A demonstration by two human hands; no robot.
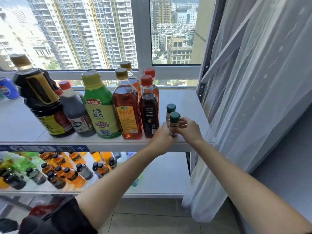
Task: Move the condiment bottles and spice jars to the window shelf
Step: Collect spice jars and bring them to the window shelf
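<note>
Standing at the front edge of the white window shelf, the small clear spice jar with a dark green cap is pinched between the curled fingertips of the left hand and the right hand. It looks light, rigid and smooth, probably glass, so a grip low on the body, below the cap, seems safest. A second green-capped spice jar stands just behind the fingers.

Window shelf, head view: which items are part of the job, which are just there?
Job:
- front spice jar, held by left hand and right hand
- rear spice jar
- green bottle
- window shelf

Just there:
- Pepsi can
- curtain
- lower-shelf bottles
</note>
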